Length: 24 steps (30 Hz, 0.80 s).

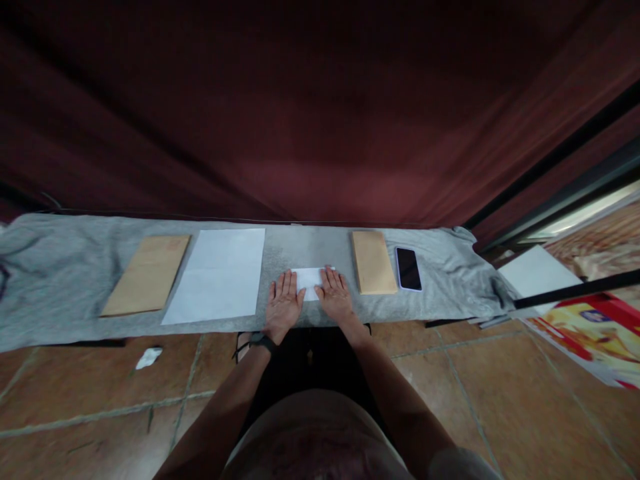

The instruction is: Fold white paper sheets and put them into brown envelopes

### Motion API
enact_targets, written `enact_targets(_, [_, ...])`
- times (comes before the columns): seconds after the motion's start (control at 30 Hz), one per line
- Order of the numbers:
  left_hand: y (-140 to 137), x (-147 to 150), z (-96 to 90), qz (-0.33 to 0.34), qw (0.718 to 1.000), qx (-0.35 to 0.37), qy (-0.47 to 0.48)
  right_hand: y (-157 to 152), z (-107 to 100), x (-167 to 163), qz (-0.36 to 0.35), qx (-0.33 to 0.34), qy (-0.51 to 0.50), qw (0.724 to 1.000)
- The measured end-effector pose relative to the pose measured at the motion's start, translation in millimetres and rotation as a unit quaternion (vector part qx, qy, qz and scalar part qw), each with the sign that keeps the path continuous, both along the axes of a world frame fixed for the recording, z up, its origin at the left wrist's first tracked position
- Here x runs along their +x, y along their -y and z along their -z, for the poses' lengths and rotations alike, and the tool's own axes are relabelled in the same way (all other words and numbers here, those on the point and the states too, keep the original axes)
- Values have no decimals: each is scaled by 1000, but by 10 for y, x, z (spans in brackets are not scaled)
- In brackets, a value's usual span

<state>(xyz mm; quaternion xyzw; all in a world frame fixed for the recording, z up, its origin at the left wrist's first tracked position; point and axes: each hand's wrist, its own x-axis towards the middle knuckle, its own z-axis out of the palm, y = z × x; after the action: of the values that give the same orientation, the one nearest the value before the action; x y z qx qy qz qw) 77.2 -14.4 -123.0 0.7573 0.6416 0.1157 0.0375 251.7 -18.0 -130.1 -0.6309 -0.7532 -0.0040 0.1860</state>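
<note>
While a dark red curtain [320, 120] fills the far side of the view, tiled floor [450, 373] shows below, and between them runs a long desk [315, 243] draped in loose grey cloth. A large white sheet [220, 277] lies on its left half, near the front edge; a sweep of the left forearm could push it over. Just left of the sheet rests a wide brown envelope [150, 275], and right of centre lies a narrower brown packet [374, 262].

The left hand [283, 303] and right hand [335, 293] lie palm down, flat, fingers extended, gripping nothing. They press the two ends of a small white paper [308, 280], apparently folded, at the middle of the desk near its front; its covered ends cannot be made out. Uneven pressure could skew its crease, and lifting both palms early could let the layers spring up. Because the cloth is soft and wrinkles easily, a sideways slide could ruck it and drag the paper along. A phone [409, 269] sits just beside the packet, clear of both hands. Smallest is the dark wristband [263, 342] on the left wrist.
</note>
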Motion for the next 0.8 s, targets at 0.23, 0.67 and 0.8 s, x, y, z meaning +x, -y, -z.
enact_targets(0.23, [51,-81,-30,-25,1000,3,0,70,27,208,5,10,12,1000])
enact_targets(0.67, [204,464,-103,106,994,20,32,87,32,224,8,4,20,1000])
enact_targets(0.8, [218,335,-42,82,996,21,21,91,15,220,11,2,12,1000])
